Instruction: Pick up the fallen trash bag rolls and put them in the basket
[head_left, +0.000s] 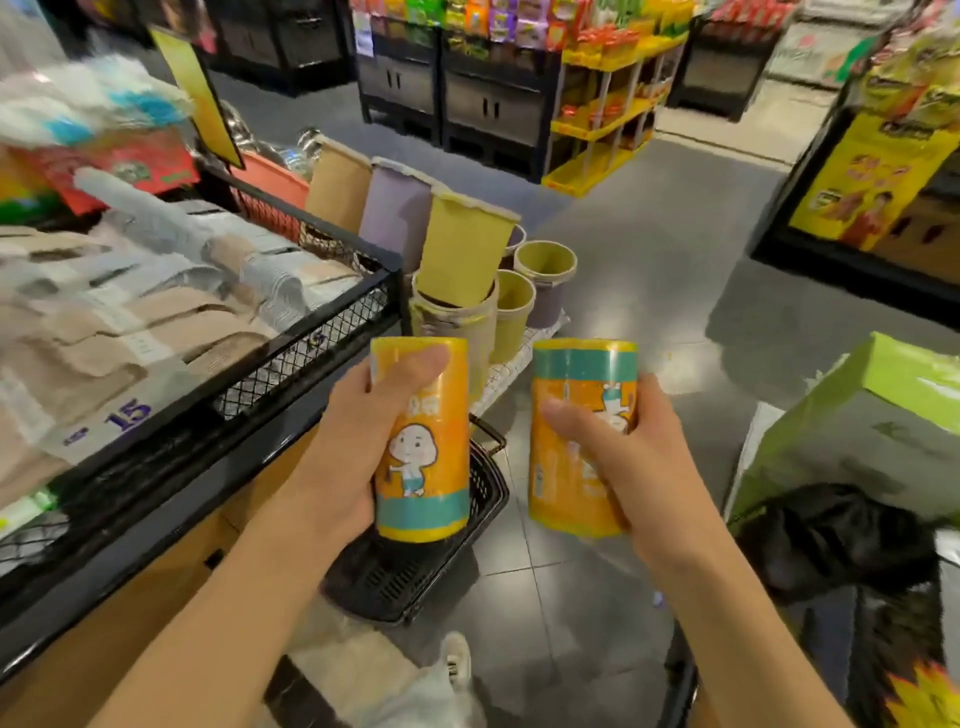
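The left hand is clenched round a roll of trash bags, thumb laid across the upper front near the top end, the fingers hidden behind it. That roll stands nearly upright, its long axis vertical with the top leaning a little to the left; the cartoon figure on its orange wrapper reads right way up and a teal band circles the lower end. The right hand grasps a second roll the same way, thumb pressed across the front at mid-height, palm and fingers wrapped round the right side. This one is upright too, but its teal band sits at the top, so it looks turned the other way up. The two rolls are held side by side, close but apart, in the air in front of the person.

Directly below the left roll a black basket rests on the grey tiled floor, its handle up at the far end. On the left runs a black mesh bin piled with beige packs. Beyond the rolls stand stacked plastic bins in yellow-green, purple and tan. A green box lies to the right, and a shoe shows near the bottom.
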